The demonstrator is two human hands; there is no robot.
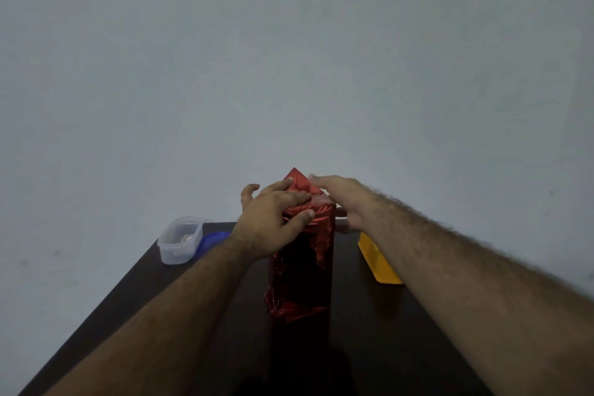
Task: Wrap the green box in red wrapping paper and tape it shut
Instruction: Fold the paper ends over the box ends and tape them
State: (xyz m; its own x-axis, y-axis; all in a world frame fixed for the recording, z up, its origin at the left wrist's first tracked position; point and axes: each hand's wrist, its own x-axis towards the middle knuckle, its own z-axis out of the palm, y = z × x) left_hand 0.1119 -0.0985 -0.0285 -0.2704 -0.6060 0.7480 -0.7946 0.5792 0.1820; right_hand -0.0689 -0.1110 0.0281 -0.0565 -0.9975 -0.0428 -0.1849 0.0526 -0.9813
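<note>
Far left of the left hand, near the worktop [135, 286] edge: a clear plastic tub [180, 239] with something small inside, too blurred to name, and a blue lid [212, 241] just beside it, between tub and hand.

Left hand [273, 219]: fingers spread and roughly straight, laid flat over the top of the upright parcel, thumb down on the near face. It presses rather than grips.

Under and between both hands: the box, standing tall on the dark worktop, fully covered by red wrapping paper [302, 270]. No green shows anywhere. The paper is shiny and creased, bunched near the lower left corner. A triangular flap [297, 178] stands up beyond the fingertips of both hands, not yet folded down.

Right hand [344, 202]: fingers extended, reaching over the top from the right and touching the flap's right edge; relaxed, nothing pinched as far as I can tell.

Right of the right hand, below the forearm: a flat yellow object [379, 262] on the worktop.

Judgement: the body wrap looks done and the top end is mid-fold. Left to do: press the flap down and tape it. No tape is visible on the paper or in either hand. State of the bottom end is hidden.
</note>
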